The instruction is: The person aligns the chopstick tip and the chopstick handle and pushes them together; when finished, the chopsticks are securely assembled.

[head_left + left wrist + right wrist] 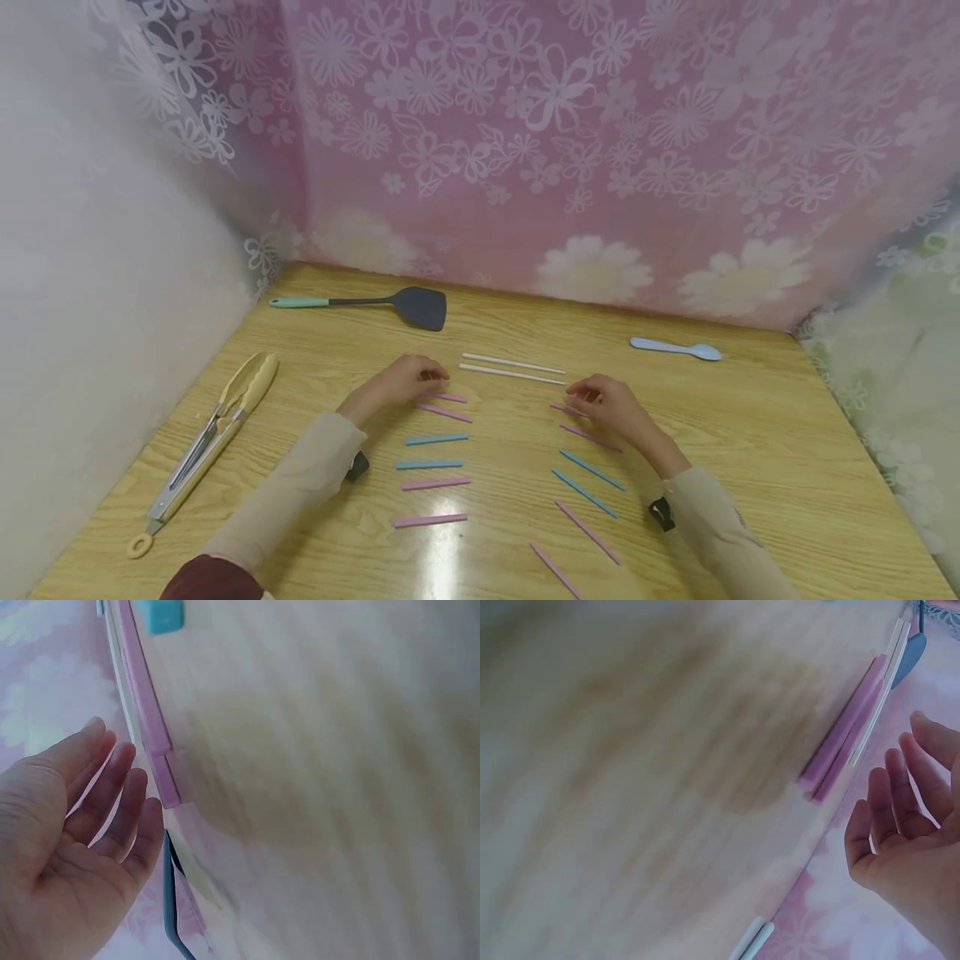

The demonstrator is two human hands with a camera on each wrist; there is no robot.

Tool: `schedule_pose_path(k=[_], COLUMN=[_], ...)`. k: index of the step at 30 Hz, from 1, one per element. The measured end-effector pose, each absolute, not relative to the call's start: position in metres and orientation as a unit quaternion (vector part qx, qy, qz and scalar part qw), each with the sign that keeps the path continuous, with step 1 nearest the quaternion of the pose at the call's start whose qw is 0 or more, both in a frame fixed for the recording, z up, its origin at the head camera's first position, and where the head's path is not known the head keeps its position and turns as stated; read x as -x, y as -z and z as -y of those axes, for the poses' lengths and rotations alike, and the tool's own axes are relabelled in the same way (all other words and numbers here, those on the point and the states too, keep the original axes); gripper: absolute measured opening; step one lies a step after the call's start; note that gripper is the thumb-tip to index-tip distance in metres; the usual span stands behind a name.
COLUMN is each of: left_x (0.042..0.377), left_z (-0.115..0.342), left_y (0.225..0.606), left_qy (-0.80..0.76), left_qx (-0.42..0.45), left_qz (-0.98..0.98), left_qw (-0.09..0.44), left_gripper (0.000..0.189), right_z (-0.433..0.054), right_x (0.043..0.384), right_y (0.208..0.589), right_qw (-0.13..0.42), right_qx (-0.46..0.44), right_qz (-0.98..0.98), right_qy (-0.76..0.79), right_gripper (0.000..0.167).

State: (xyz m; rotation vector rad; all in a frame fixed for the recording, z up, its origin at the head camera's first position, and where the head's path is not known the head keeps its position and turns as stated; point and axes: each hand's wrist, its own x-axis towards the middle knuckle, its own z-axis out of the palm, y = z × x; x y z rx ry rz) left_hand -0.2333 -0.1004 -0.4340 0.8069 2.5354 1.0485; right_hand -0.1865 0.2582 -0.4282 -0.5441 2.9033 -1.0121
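My left hand (408,382) hovers with loosely bent, empty fingers above the far end of the left column of thin sticks. Under its fingertips lies a pink stick (452,398), with another pink stick (444,412) just nearer. My right hand (611,406) is held likewise over the right column, fingers spread apart in the right wrist view. A pink stick (558,407) is partly hidden beneath it, and a second pink stick (591,437) lies closer to me. Between the hands, slightly farther back, two white sticks (512,374) lie side by side.
Blue sticks (429,464) and more pink sticks (431,521) continue toward me on the left; blue sticks (585,493) and pink sticks (587,532) do so on the right. Tongs (210,446) lie far left, a spatula (420,308) at the back, a pale blue spoon (675,347) back right.
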Motion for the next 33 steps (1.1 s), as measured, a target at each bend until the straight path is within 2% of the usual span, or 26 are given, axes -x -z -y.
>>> schedule_pose_path(k=[7, 16, 25, 33], left_x=[0.223, 0.225, 0.225, 0.221], left_z=[0.105, 0.105, 0.103, 0.094], left_y=[0.438, 0.442, 0.439, 0.432], left_qy=[-0.357, -0.316, -0.309, -0.339], left_qx=[-0.291, -0.319, -0.328, -0.327], left_qz=[-0.877, -0.884, -0.884, -0.872], left_qw=[0.139, 0.130, 0.126, 0.130], left_gripper=[0.022, 0.017, 0.015, 0.019], right_z=[-0.265, -0.267, -0.266, -0.260], right_x=[0.180, 0.180, 0.182, 0.178], right_y=[0.431, 0.433, 0.435, 0.431], right_qw=[0.045, 0.099, 0.090, 0.053], right_qx=[0.168, 0.163, 0.173, 0.192], right_qz=[-0.936, -0.933, -0.937, -0.925], right_qy=[0.308, 0.306, 0.291, 0.324], right_gripper=[0.021, 0.016, 0.011, 0.013])
